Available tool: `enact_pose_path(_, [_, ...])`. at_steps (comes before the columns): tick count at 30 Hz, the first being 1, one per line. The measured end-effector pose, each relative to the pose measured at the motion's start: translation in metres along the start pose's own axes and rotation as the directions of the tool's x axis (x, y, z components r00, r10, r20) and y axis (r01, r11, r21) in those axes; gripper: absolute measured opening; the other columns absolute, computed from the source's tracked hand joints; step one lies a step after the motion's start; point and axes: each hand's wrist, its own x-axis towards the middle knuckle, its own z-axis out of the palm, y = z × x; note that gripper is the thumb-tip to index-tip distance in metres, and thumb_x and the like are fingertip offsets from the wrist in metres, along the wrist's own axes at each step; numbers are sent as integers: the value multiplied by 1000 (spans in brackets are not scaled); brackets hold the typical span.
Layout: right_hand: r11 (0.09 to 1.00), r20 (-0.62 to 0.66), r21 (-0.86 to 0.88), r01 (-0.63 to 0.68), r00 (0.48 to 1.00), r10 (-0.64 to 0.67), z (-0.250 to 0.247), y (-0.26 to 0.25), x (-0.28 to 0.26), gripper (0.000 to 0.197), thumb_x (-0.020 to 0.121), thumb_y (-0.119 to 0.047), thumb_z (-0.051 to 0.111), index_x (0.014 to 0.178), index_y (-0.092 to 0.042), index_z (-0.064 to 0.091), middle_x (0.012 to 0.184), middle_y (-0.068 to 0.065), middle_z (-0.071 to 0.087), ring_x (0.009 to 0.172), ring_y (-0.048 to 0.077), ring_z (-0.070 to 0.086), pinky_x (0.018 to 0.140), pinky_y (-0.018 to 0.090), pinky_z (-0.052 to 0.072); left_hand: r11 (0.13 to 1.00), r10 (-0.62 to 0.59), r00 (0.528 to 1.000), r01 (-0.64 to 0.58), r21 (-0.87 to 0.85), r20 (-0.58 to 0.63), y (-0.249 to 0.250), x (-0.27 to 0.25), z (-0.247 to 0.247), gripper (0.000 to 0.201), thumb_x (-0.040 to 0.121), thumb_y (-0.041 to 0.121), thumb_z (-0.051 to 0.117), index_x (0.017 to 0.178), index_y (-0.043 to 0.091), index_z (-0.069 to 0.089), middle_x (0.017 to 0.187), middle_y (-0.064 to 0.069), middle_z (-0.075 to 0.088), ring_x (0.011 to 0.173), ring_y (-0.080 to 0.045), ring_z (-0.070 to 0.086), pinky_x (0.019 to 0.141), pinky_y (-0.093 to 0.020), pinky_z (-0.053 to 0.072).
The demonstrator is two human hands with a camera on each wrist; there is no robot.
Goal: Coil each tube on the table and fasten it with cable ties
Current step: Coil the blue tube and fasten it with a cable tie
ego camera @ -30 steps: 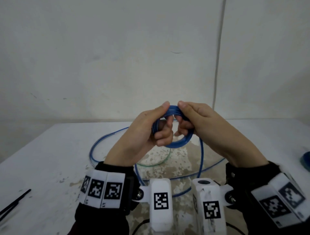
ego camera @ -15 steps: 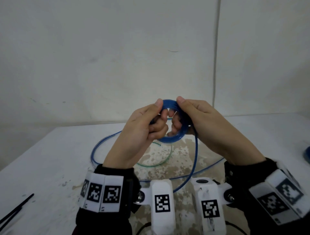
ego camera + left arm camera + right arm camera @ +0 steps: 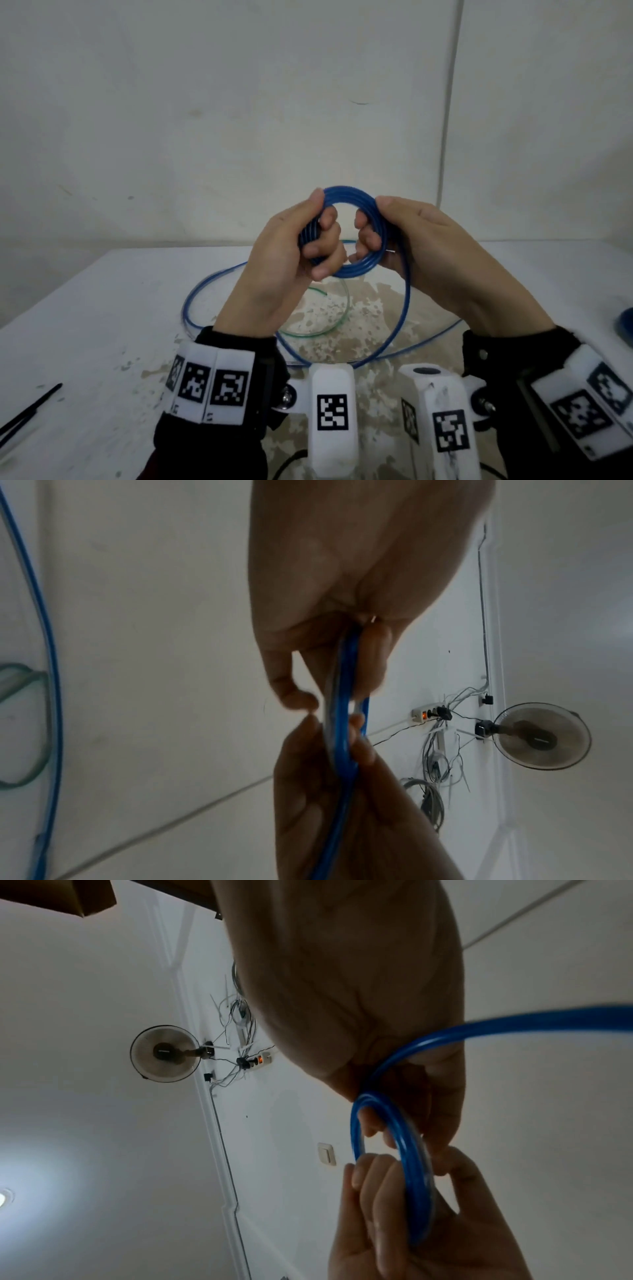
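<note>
Blue translucent plastic tube (image 3: 346, 233) is being held up above the table (image 3: 102, 308) as a small round coil of several turns; the rest of its length is trailing down from the right side of the coil and lying in wide loose loops on the table surface.

Left hand (image 3: 284, 260) is gripping the coil's left arc, thumb over the outside, fingers curled through the centre; right hand (image 3: 421, 246) is gripping the right arc the same way, thumb on top, fingertips hooked inside; both grips are closed on the tube, none open. Wrist views are showing the turns pinched flat between the fingers of both hands.

A thin green tube (image 3: 329, 322) is lying in its own loop on the table beneath the hands, untouched; black cable ties (image 3: 30, 407) are lying at the near left edge of the table, well apart from the coil; a blue object (image 3: 625, 322) is sitting at the right edge, cut off by the frame.

Judgement: coiling is under way, a good deal of slack is remaining, no tie is fitted yet. For a clean result the left hand should be pinning the stacked turns while the right is feeding slack round at the same diameter; turns should be lying side by side, not crossing; springy tube is likely to unwind if either grip is loosening before a tie is on.
</note>
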Motion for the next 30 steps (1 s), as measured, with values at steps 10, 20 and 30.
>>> enact_pose_path(10, [988, -57, -147, 35, 997, -44, 5, 2, 0, 42, 103, -29, 35, 80, -8, 62, 54, 2, 50, 52, 13, 54, 64, 27, 51, 995, -14, 1000, 14, 102, 7, 0, -3, -1, 36, 102, 28, 33, 70, 11, 39, 57, 3, 27, 46, -9, 31, 56, -17, 34])
enact_pose_path(20, [980, 13, -185, 73, 997, -72, 7, 5, -1, 38, 103, -28, 35, 76, -8, 52, 50, -7, 33, 49, 11, 40, 63, 29, 49, 982, -65, 996, 52, 181, 68, 4, -6, -1, 35, 99, 27, 36, 71, 8, 44, 50, 4, 25, 42, -13, 34, 54, -22, 31])
enact_pose_path(30, [998, -49, -36, 46, 998, -48, 0, 0, -1, 39, 102, -33, 33, 75, -10, 48, 49, -8, 31, 51, 11, 39, 61, 23, 42, 1000, 13, 1000, -13, 12, 13, -4, -1, 7, 39, 102, 30, 31, 71, 10, 45, 53, 3, 27, 45, -12, 36, 51, -18, 36])
